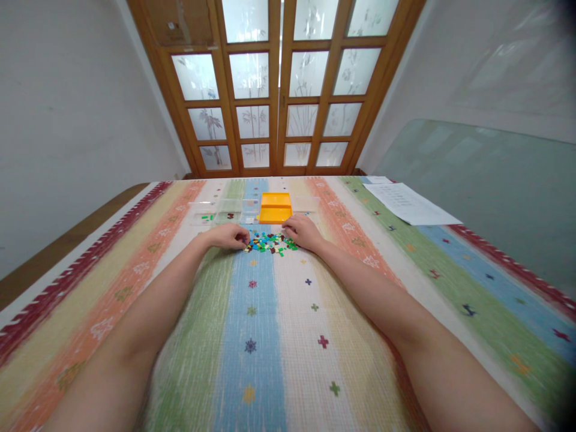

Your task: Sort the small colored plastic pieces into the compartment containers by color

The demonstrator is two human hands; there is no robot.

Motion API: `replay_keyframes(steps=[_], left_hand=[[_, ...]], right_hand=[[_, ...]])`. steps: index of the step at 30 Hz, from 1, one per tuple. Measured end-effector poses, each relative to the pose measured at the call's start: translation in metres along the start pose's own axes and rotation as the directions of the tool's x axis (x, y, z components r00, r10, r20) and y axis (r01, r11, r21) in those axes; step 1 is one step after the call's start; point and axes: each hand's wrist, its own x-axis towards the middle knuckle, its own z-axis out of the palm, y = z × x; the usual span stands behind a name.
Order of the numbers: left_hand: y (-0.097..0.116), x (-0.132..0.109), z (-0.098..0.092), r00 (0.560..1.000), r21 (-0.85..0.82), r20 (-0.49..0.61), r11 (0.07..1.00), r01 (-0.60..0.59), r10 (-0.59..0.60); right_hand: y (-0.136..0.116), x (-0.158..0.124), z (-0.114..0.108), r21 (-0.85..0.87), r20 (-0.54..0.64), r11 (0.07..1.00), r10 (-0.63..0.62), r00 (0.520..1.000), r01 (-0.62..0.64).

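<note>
A loose pile of small, mixed-colour plastic pieces [269,242] lies on the striped cloth, with blue, green, dark red, yellow and white among them. My left hand [230,236] is at the pile's left edge, its fingers curled together; whatever they hold is too small to make out. At the right edge rests my right hand [302,232], fingers bent down and pinched near some green pieces, their tips partly hidden. Just behind the pile stands an open yellow-orange box [276,215], close to my right fingertips.
Clear plastic trays [220,207] left of the box hold a few green pieces [207,218] and dark red pieces [230,216]. Another clear tray [306,205] sits right of it. Printed paper [407,203] lies at the table's far right. Beyond are wooden glass-paned doors [279,108].
</note>
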Motion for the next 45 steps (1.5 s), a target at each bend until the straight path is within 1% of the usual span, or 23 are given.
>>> replay_keyframes(steps=[4,7,10,12,13,15,17,19,20,21,23,27,30,31,32,33,34,36,38,40,41,43,45], left_hand=[[0.0,0.0,0.0,0.999,-0.057,-0.014,0.998,-0.032,0.031],[-0.007,-0.001,-0.002,0.988,-0.147,-0.152,0.988,-0.042,0.019],[-0.025,-0.002,-0.006,0.941,-0.243,-0.332,0.97,-0.014,-0.07],[-0.04,-0.002,-0.009,0.871,-0.31,-0.467,0.951,0.004,-0.156],[-0.049,-0.003,-0.011,0.813,-0.33,-0.547,0.944,0.01,-0.2],[-0.065,-0.005,-0.014,0.669,-0.352,-0.689,0.935,0.027,-0.279],[-0.078,-0.01,-0.017,0.508,-0.353,-0.792,0.933,0.069,-0.338],[-0.089,-0.015,-0.019,0.383,-0.332,-0.849,0.931,0.148,-0.364],[-0.094,-0.018,-0.019,0.338,-0.326,-0.864,0.927,0.188,-0.372],[-0.097,-0.02,-0.02,0.301,-0.322,-0.875,0.921,0.221,-0.379],[-0.103,-0.024,-0.02,0.254,-0.321,-0.887,0.91,0.262,-0.386],[-0.107,-0.026,-0.022,0.208,-0.306,-0.905,0.907,0.288,-0.372],[-0.103,-0.025,-0.022,0.176,-0.299,-0.918,0.913,0.278,-0.355],[-0.101,-0.025,-0.022,0.179,-0.291,-0.921,0.916,0.276,-0.346],[-0.097,-0.024,-0.021,0.2,-0.274,-0.921,0.921,0.276,-0.333],[-0.093,-0.023,-0.02,0.241,-0.248,-0.918,0.929,0.275,-0.316],[-0.088,-0.022,-0.019,0.302,-0.213,-0.908,0.939,0.269,-0.292],[-0.076,-0.017,-0.015,0.471,-0.126,-0.854,0.965,0.229,-0.223],[-0.061,-0.011,-0.011,0.675,-0.036,-0.726,0.988,0.152,-0.13],[-0.044,-0.005,-0.006,0.871,0.034,-0.49,0.997,0.066,-0.041],[-0.034,-0.003,-0.004,0.935,0.065,-0.355,0.997,0.034,-0.009],[-0.016,0.0,0.0,0.983,0.1,-0.183,0.995,0.006,0.013],[-0.001,0.001,0.003,0.996,0.085,-0.09,0.996,-0.007,0.015]], right_hand=[[0.0,0.0,0.0,-0.002,-0.008,1.0,-0.011,1.0,0.011],[0.0,0.0,0.0,-0.003,-0.008,1.0,-0.007,1.0,0.007],[0.0,0.0,0.0,-0.005,-0.003,1.0,-0.007,1.0,0.007],[-0.001,0.0,-0.001,-0.004,0.001,1.0,-0.007,1.0,0.007],[-0.001,0.0,-0.001,-0.003,0.004,1.0,-0.005,1.0,0.005],[-0.002,0.0,-0.002,-0.002,0.011,1.0,0.004,1.0,-0.004],[-0.002,0.0,-0.002,-0.001,0.015,1.0,0.011,1.0,-0.011],[-0.002,0.0,-0.002,-0.001,0.016,1.0,0.016,1.0,-0.016],[-0.002,0.0,-0.001,-0.002,0.014,1.0,0.018,1.0,-0.018],[-0.001,-0.001,-0.001,-0.002,0.013,1.0,0.019,1.0,-0.019],[0.0,-0.001,0.0,-0.002,0.012,1.0,0.016,1.0,-0.016],[0.0,-0.001,0.0,0.003,0.011,1.0,0.012,1.0,-0.012],[0.0,0.0,0.0,0.008,0.011,1.0,0.011,1.0,-0.011],[-0.001,0.0,-0.001,0.009,0.012,1.0,0.012,1.0,-0.012],[-0.001,0.0,-0.001,0.008,0.012,1.0,0.015,1.0,-0.015],[-0.001,0.0,-0.001,0.007,0.013,1.0,0.019,1.0,-0.019],[-0.002,-0.001,-0.001,0.006,0.014,1.0,0.023,1.0,-0.023],[-0.002,-0.001,-0.002,0.006,0.015,1.0,0.027,1.0,-0.027],[-0.002,-0.001,-0.002,0.006,0.016,1.0,0.024,1.0,-0.025],[-0.002,-0.001,-0.002,0.004,0.019,1.0,0.021,1.0,-0.022],[-0.002,-0.001,-0.002,0.003,0.021,1.0,0.022,1.0,-0.022],[-0.002,-0.001,-0.002,0.003,0.028,1.0,0.023,0.999,-0.023],[-0.001,-0.001,-0.001,0.006,0.028,1.0,0.026,0.999,-0.027]])
